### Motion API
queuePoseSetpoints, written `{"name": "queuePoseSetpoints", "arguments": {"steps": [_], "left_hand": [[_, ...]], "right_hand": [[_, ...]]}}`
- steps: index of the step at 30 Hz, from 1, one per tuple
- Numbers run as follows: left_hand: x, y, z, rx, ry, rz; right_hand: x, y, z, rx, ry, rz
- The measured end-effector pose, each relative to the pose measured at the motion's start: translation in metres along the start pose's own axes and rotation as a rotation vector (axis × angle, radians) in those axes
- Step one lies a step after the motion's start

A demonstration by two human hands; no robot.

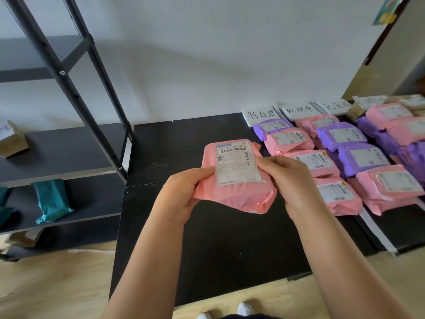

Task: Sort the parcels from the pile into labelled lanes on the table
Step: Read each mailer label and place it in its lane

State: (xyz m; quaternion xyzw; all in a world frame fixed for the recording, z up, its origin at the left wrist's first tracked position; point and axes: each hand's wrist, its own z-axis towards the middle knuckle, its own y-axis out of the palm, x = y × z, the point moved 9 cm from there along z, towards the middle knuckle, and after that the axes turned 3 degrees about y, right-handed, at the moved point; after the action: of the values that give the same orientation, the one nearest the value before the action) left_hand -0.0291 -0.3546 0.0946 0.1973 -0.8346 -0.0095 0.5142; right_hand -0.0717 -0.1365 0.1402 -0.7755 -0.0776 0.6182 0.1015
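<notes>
1. Head view: the left hand [181, 192] grips the left edge of the pink parcel [236, 196], with its thumb on top. The right hand [292, 180] grips the right edge, with its thumb at the side of the white label [238, 164]. Neither hand is loose.
2. The pink parcel is in the middle of the frame, over the black table [218, 249]. Its label faces up. It looks lifted, but I cannot be sure that it is off the table.
3. The good first step is to read the label. The small print is too blurry for me to read. If the right thumb hides any words, slide it to the edge.
4. Three white signs [299, 109] stand side by side in the upper right of the frame, by the wall. Under them, rows of parcels [340, 135], pink and purple, run down toward the lower right.
5. Pick the row that fits the label. I cannot tell which row that is.
6. Lay the parcel flat at the near end of that row, with the label up. Put it beside the others, not on top, so every label shows.
7. The bag looks soft and shiny, so it may slip. Use both hands until it lies down.
</notes>
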Motion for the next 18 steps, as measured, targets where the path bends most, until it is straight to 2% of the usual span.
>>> {"name": "queuePoseSetpoints", "arguments": {"steps": [10,18], "left_hand": [[-0.027,0.027,0.01,-0.171,0.014,0.327],[-0.045,0.089,0.007,-0.304,0.123,0.724]], "right_hand": [[0.039,-0.015,-0.019,0.07,0.064,-0.127],[0.071,-0.091,-0.04,0.336,0.063,-0.199]]}}
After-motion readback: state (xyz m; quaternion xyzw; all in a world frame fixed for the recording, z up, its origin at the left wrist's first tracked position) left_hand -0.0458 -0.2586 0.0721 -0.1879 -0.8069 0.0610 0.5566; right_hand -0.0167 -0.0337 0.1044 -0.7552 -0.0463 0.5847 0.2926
